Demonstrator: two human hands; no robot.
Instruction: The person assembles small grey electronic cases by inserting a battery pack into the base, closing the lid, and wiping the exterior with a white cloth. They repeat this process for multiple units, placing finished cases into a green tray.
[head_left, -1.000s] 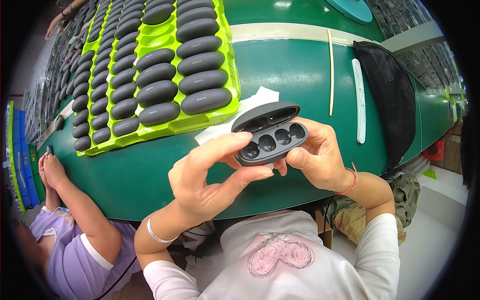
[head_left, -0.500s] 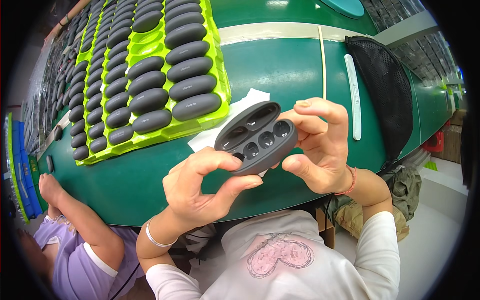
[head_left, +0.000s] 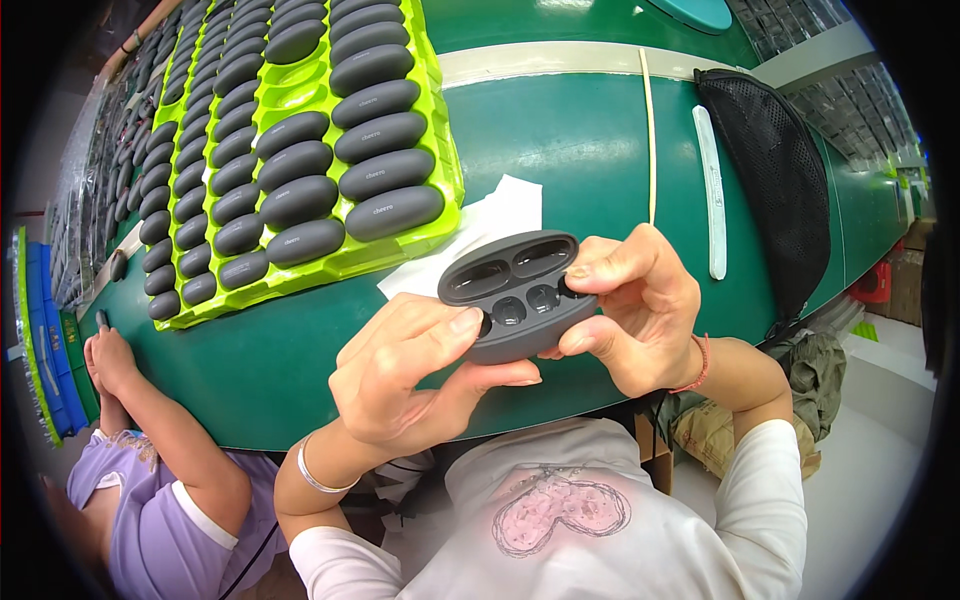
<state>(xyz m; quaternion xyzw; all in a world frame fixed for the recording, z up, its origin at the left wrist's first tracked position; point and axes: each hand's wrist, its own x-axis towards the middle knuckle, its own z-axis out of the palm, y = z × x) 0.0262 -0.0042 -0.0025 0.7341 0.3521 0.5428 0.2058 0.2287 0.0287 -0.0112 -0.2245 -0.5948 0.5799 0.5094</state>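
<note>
A dark grey earbud charging case (head_left: 520, 335) is held up over the table's near edge, its lid raised to show glossy black hollows inside. My left hand (head_left: 405, 375) pinches the case's left end, thumb below and a fingertip at the inner rim. On the opposite end my right hand (head_left: 635, 305) grips it too, with a fingertip over the rightmost hollow. Whether earbuds sit in the hollows I cannot tell. Behind the case a white sheet of paper (head_left: 510, 208) lies partly under a lime-green tray (head_left: 440, 225) filled with rows of similar closed cases.
At the right of the green table (head_left: 590, 130) lie a pale flat strip (head_left: 710, 190), a thin stick (head_left: 648, 130) and a black mesh pouch (head_left: 775, 190). To the left, a co-worker's hand (head_left: 110, 360) rests at the table edge near blue bins (head_left: 55, 350).
The case has tilted so its inside faces me more squarely. My right hand has closed from spread fingers onto the case's right end.
</note>
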